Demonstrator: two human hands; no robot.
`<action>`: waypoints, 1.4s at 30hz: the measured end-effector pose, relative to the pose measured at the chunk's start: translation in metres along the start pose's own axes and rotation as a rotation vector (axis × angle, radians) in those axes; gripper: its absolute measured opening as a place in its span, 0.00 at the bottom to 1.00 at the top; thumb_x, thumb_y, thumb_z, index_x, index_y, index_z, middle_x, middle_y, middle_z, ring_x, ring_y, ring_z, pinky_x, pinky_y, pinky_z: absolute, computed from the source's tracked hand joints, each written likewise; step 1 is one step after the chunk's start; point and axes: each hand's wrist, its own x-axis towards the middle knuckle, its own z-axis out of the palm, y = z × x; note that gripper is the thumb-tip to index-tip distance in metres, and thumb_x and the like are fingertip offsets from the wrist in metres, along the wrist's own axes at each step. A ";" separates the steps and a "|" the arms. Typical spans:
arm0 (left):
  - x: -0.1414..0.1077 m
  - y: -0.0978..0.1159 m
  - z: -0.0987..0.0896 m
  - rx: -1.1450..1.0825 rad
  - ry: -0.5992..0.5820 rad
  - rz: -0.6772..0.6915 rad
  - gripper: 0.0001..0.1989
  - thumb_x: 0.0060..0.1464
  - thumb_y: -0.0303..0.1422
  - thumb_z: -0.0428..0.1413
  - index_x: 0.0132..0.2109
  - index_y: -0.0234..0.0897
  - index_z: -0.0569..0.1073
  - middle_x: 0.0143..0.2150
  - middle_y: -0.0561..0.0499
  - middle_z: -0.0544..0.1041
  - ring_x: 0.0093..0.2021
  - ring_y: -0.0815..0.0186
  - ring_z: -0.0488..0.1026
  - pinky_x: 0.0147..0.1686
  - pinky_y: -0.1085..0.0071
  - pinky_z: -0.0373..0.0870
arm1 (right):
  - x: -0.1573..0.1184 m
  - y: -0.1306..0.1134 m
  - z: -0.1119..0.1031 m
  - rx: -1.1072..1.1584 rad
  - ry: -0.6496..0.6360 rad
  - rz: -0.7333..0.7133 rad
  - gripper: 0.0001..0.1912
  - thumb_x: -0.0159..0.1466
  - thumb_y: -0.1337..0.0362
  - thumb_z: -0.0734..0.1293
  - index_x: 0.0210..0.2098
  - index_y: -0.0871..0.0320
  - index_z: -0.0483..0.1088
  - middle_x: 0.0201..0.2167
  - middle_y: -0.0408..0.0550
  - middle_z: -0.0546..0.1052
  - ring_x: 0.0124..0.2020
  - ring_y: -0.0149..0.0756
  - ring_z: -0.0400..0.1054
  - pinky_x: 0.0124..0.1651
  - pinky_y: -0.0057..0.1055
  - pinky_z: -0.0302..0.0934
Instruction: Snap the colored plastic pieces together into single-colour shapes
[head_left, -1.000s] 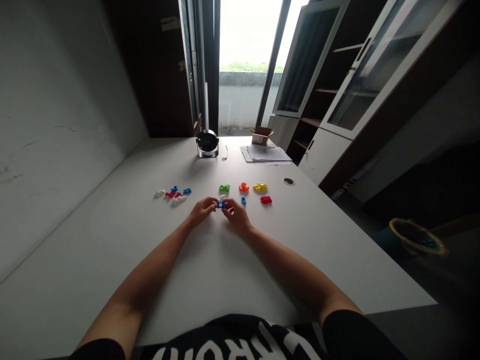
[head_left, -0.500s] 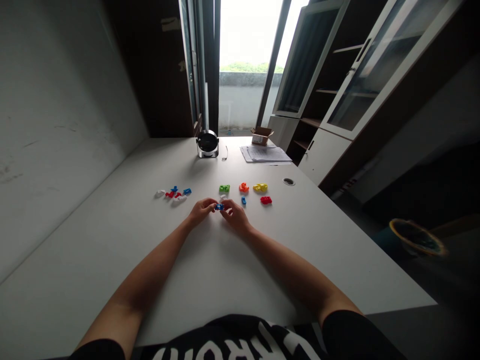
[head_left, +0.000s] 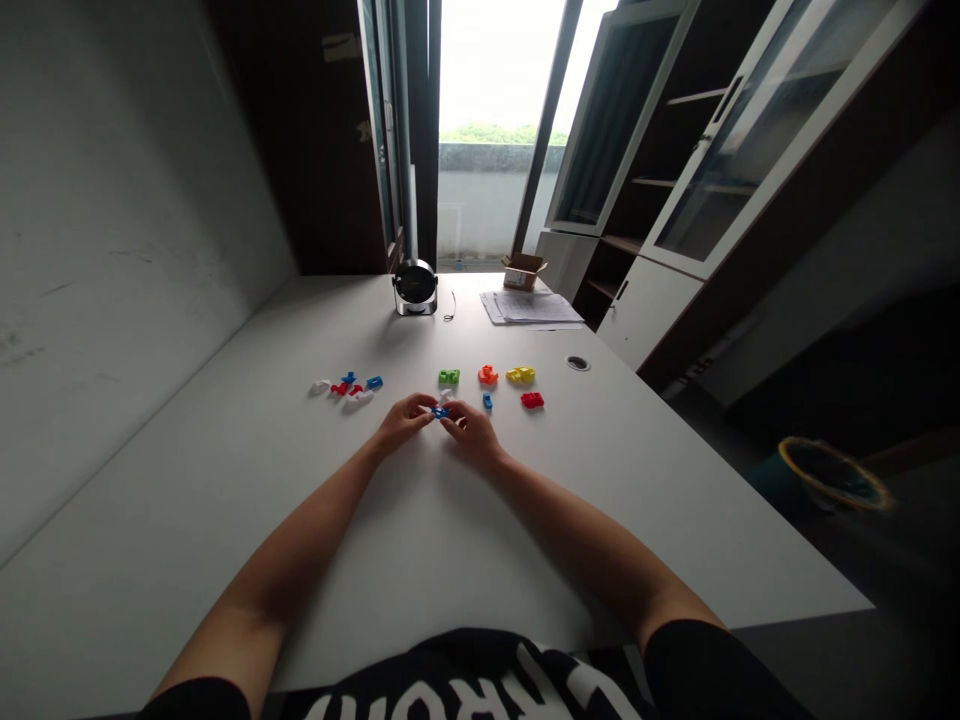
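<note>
My left hand (head_left: 403, 421) and my right hand (head_left: 469, 432) meet over the white table (head_left: 435, 560), with their fingertips pinching a small blue plastic building piece (head_left: 440, 412). Fingers hide part of it. Just beyond my fingers lies a small white piece (head_left: 446, 396). Loose pieces lie in a row past my hands: green (head_left: 449, 376), orange (head_left: 488, 375), yellow (head_left: 520, 375), blue (head_left: 487, 401) and red (head_left: 532, 400). Further left, a cluster holds white (head_left: 320, 386), red (head_left: 340, 389), blue (head_left: 374, 382) and white (head_left: 359, 397) pieces.
A small black and silver fan (head_left: 415, 290) stands at the table's far edge. Near it are an open cardboard box (head_left: 523, 272) and a stack of papers (head_left: 531, 308). A round grommet (head_left: 577, 363) is set in the tabletop. A wall runs along the left; glass-fronted cabinets stand right.
The blue piece has turned between my fingers and shows less of its face. My hands have shifted only slightly.
</note>
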 end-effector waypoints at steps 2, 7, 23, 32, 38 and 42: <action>0.001 -0.001 0.000 -0.007 0.013 0.012 0.19 0.55 0.42 0.62 0.49 0.34 0.76 0.43 0.44 0.80 0.38 0.64 0.76 0.39 0.68 0.72 | -0.001 0.001 0.001 0.008 0.017 -0.035 0.12 0.65 0.57 0.67 0.45 0.54 0.74 0.35 0.45 0.79 0.33 0.35 0.72 0.36 0.30 0.66; 0.002 -0.004 -0.001 0.064 -0.002 -0.004 0.16 0.59 0.42 0.58 0.47 0.34 0.78 0.35 0.47 0.79 0.32 0.66 0.74 0.34 0.69 0.71 | -0.002 0.003 0.003 -0.023 0.041 -0.107 0.07 0.66 0.60 0.66 0.42 0.54 0.73 0.38 0.47 0.77 0.36 0.35 0.71 0.36 0.30 0.66; 0.004 -0.008 -0.002 0.111 -0.074 -0.018 0.16 0.61 0.42 0.56 0.44 0.33 0.79 0.34 0.46 0.80 0.33 0.64 0.75 0.36 0.68 0.72 | -0.006 -0.009 -0.002 -0.268 0.011 -0.306 0.06 0.69 0.66 0.63 0.43 0.53 0.72 0.45 0.51 0.74 0.49 0.42 0.68 0.52 0.38 0.65; 0.000 -0.001 0.000 0.000 -0.044 -0.017 0.18 0.55 0.42 0.63 0.47 0.33 0.78 0.39 0.46 0.80 0.36 0.65 0.74 0.37 0.70 0.69 | -0.001 0.004 0.002 -0.164 0.126 -0.186 0.09 0.68 0.59 0.66 0.45 0.55 0.71 0.41 0.49 0.77 0.39 0.37 0.71 0.36 0.30 0.67; -0.003 0.003 0.001 -0.028 -0.036 -0.008 0.21 0.54 0.44 0.64 0.49 0.33 0.78 0.37 0.46 0.80 0.33 0.67 0.73 0.33 0.72 0.66 | -0.001 0.003 0.000 -0.113 0.065 -0.075 0.12 0.67 0.57 0.66 0.49 0.53 0.72 0.32 0.44 0.79 0.30 0.34 0.72 0.34 0.29 0.65; -0.003 0.004 0.000 -0.047 -0.064 -0.014 0.22 0.54 0.43 0.64 0.51 0.32 0.77 0.36 0.47 0.79 0.32 0.68 0.72 0.31 0.73 0.66 | -0.001 0.002 -0.001 -0.071 0.047 -0.043 0.13 0.67 0.56 0.66 0.49 0.52 0.72 0.30 0.43 0.79 0.27 0.34 0.71 0.34 0.29 0.65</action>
